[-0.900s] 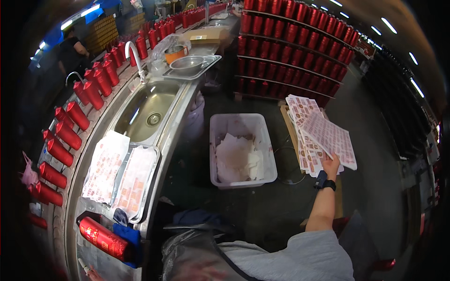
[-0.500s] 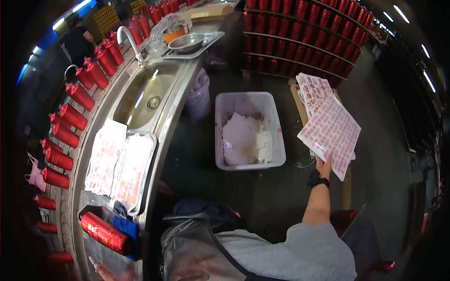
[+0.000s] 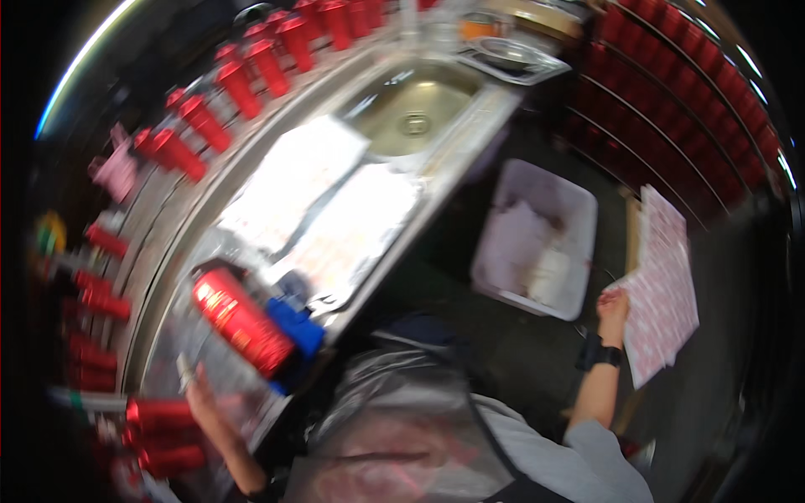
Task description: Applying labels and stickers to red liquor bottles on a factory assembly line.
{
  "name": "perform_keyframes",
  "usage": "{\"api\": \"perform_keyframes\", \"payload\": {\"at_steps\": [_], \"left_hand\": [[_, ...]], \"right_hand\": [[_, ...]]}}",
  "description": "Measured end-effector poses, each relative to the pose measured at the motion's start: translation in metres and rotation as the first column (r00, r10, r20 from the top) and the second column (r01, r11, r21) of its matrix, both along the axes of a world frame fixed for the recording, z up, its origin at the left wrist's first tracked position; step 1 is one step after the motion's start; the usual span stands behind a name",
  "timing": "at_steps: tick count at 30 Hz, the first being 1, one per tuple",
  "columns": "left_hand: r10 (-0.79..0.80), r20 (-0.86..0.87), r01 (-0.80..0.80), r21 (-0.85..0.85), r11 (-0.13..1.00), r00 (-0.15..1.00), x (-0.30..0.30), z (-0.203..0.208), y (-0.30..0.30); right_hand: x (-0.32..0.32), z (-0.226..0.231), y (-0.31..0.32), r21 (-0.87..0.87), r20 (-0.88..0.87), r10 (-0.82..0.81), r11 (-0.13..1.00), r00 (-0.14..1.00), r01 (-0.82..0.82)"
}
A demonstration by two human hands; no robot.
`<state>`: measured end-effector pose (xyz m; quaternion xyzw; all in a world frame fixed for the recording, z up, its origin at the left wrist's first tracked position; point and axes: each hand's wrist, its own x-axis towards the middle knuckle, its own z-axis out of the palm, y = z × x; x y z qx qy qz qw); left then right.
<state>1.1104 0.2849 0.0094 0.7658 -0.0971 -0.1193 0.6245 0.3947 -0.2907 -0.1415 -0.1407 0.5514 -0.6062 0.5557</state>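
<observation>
My right hand is closed on the left edge of a white sheet printed in red, on the right side. The sheet hangs tilted, and a dark band sits on that wrist. My left hand is over the metal counter at lower left, blurred, with a white-covered finger stretched out and nothing seen in it. Beside it lies a shiny red bottle on its side, against a blue cloth. Farther up the counter, more printed sheets lie by and on a metal tray.
A steel sink is set into the counter beyond the sheets. Red bottles line the counter's far side. On the floor stands a white tub with pale scraps inside. A rack of red bottles fills the back right.
The view has swung left, and much is blurred. My right hand now holds the sheet's left edge, and the sheet has turned steeper. More of my left hand and forearm shows.
</observation>
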Motion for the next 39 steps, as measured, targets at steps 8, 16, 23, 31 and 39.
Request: {"api": "perform_keyframes", "payload": {"at_steps": [8,16,23,31,39], "left_hand": [[-0.020,0.131,0.033,-0.098,0.995,0.991,-0.054,0.038,-0.038],[-0.195,0.303,0.147,0.177,0.973,0.933,-0.076,0.048,-0.052],[-0.405,0.340,0.212,0.481,0.850,0.849,-0.071,0.046,-0.048],[-0.461,0.444,0.113,0.615,0.780,0.769,-0.044,0.048,-0.057],[-0.523,0.393,0.204,0.618,0.759,0.756,-0.069,0.029,-0.033]], "right_hand": [[0.486,0.211,0.100,-0.101,-0.650,0.718,0.242,0.248,-0.965],[0.639,0.183,0.233,0.145,-0.985,0.018,-0.469,-0.174,-0.871],[0.651,0.179,0.252,0.258,-0.853,0.304,-0.460,-0.424,-0.850],[0.643,0.183,0.233,-0.010,-0.321,0.894,-0.334,-0.314,-0.942],[0.613,0.227,0.283,-0.042,-0.170,0.825,-0.553,-0.539,-0.832]]}}
